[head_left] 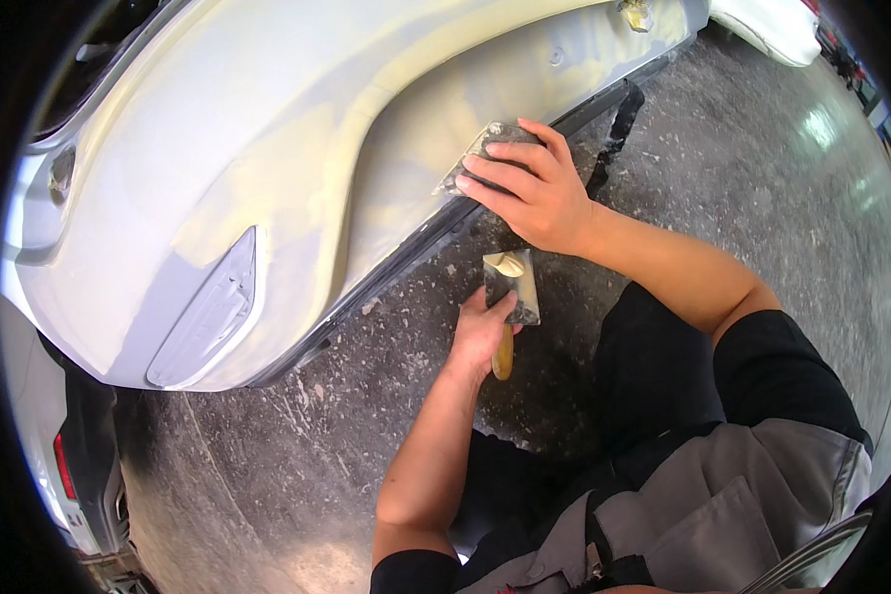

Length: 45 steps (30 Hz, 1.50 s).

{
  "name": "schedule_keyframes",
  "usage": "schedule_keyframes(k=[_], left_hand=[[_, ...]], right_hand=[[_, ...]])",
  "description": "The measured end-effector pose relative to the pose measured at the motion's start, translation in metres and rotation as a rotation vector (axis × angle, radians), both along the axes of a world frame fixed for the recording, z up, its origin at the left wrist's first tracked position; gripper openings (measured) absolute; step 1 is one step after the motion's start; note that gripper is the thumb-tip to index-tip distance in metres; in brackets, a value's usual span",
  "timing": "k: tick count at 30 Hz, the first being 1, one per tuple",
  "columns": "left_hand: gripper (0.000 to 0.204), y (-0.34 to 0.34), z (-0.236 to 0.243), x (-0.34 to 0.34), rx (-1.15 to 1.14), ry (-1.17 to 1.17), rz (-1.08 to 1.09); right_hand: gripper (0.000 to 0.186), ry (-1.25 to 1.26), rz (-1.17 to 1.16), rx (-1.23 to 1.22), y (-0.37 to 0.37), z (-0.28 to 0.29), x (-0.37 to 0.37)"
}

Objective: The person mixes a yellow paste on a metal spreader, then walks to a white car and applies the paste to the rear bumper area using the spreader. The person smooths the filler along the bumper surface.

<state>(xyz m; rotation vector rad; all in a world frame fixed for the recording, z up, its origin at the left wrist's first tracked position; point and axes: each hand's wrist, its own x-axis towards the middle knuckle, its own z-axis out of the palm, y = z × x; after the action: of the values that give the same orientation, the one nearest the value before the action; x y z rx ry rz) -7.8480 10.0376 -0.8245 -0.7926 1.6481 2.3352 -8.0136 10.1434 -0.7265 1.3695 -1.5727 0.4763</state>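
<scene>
A white and grey car bumper (267, 119), patched with pale yellow filler, spans the upper left. My right hand (525, 183) grips a thin dark spreader (505, 134) smeared with filler, laid against the recessed lower panel above the dark bottom trim. Below it, my left hand (480, 332) holds a flat mixing blade (523, 292) with a yellow handle (504, 361); a blob of cream filler (508, 262) sits on the blade. The fingers of my left hand behind the blade are mostly hidden.
Speckled grey concrete floor (297, 465) lies under me. Another car (35, 416) with a red lamp stands at the left edge. A white part (762, 25) is at the top right, near some dark clutter along the rim.
</scene>
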Motion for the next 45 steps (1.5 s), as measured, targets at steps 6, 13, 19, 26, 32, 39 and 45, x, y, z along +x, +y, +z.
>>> schedule_keyframes(k=[6, 13, 19, 26, 32, 39, 45], left_hand=[[0.028, 0.001, 0.002, 0.000, -0.031, -0.019, 0.003], [0.029, 0.002, 0.006, 0.002, -0.033, -0.025, 0.008], [0.032, 0.002, 0.012, 0.001, -0.044, 0.001, -0.019], [0.030, 0.001, 0.022, 0.006, -0.038, 0.036, -0.012], [0.034, -0.002, 0.032, 0.013, -0.028, 0.051, 0.026], [0.033, -0.008, 0.031, 0.021, -0.040, 0.085, -0.012], [0.033, -0.013, 0.028, 0.027, -0.055, 0.096, 0.004]], right_hand=[[0.034, 0.035, 0.004, 0.073, 0.021, -0.014, -0.014], [0.041, -0.088, -0.069, -0.132, 0.026, 0.039, -0.028], [0.047, -0.178, -0.087, -0.151, -0.006, 0.051, -0.005], [0.036, -0.220, -0.001, 0.050, 0.006, 0.002, 0.043], [0.039, -0.209, 0.049, 0.113, 0.006, 0.002, 0.064], [0.038, 0.000, 0.036, 0.168, 0.006, 0.001, 0.050], [0.036, 0.172, 0.017, 0.260, 0.028, 0.021, 0.012]])
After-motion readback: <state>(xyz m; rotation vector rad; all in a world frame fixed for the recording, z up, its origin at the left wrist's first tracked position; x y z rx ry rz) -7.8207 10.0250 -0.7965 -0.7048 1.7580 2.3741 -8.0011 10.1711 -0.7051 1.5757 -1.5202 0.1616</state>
